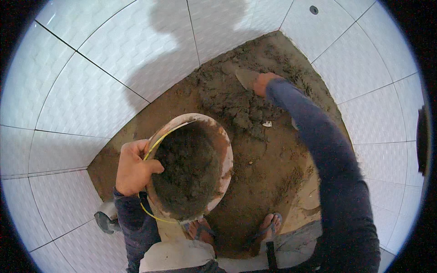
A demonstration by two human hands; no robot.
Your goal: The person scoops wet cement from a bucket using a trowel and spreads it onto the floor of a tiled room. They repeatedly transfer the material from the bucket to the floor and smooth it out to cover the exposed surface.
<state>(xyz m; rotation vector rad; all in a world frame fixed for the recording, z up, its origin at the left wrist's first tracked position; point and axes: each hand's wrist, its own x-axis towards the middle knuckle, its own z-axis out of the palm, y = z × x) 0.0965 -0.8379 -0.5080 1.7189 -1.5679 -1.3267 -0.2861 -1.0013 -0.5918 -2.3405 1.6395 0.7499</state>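
At the left side stands a white tiled wall [82,95], with a dark shadow on its upper part. Low at the left, near the wrist, there is a dark curved object [106,223]; I cannot tell its kind.

Next comes the left hand [136,169]. Its grip is closed on the left rim of the bucket [226,175], with the thumb over the edge to the inside; the other fingers are mostly hidden. A thin yellow handle [157,143] runs along this rim, passes by the hand and bends below it. The bucket is in the middle, in front of the person, and holds grey mortar [186,168]; whether it rests on the floor [255,182] I cannot tell. Below it are two feet [272,223] in sandals.

To the right and farther away, a rough, wet-looking heap [236,102] is spread toward the corner. Over it is the trowel [246,78], its blade pointing to the left. The right hand [264,83] has its grip closed, holding the trowel; the trowel's own handle is hidden inside. Below the trowel lies a small white chip [267,123]. At the far right is another tiled wall [373,109], with a round dark fitting [314,10] high on it.
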